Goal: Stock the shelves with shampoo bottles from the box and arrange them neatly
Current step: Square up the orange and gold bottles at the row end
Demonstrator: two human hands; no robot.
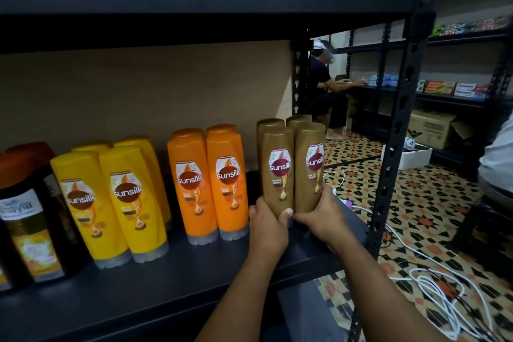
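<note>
Brown bottles (293, 166): bases hidden behind left hand (268, 226), right hand (322, 219).

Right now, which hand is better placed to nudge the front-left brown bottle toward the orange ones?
Left. The left hand grips the base of the front-left brown bottle, on the side facing the orange bottles. The right hand holds the front-right brown bottle.

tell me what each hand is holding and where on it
The left hand holds the front left brown bottle near its base; the right hand holds the front right brown bottle near its base.
</note>
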